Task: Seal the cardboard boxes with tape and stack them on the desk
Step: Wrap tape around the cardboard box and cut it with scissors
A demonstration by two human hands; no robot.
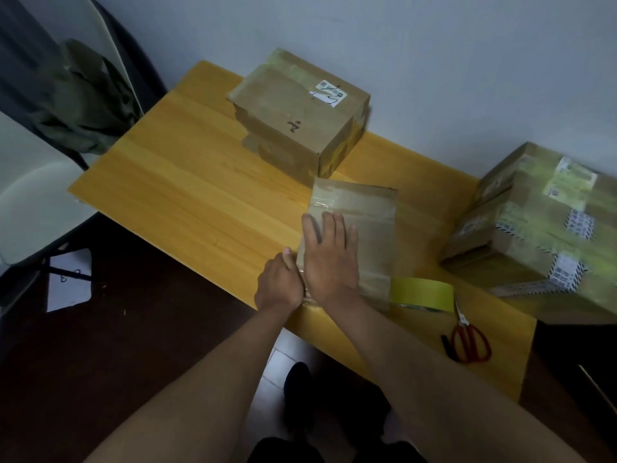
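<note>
Right hand (329, 259) lies flat with fingers straight on top of the small box (354, 235), near the worktop's (187, 182) front edge. It looks to be pressing the clear tape (325, 203) down along the left side so it bonds. Left hand (278, 284) sits at the box's near-left corner, thumb up against the side and fingers curled; likely bracing the box so it won't slide under the push, though whether it pinches a tape end I cannot tell. The yellow tape roll (422, 294) stands just right of the box, the red scissors (469, 342) beside it by the front edge, both within reach for the next strip. A sealed box (297, 115) waits at the back edge, and a stack of boxes (537, 228) fills the right end, probably where this one goes.
</note>
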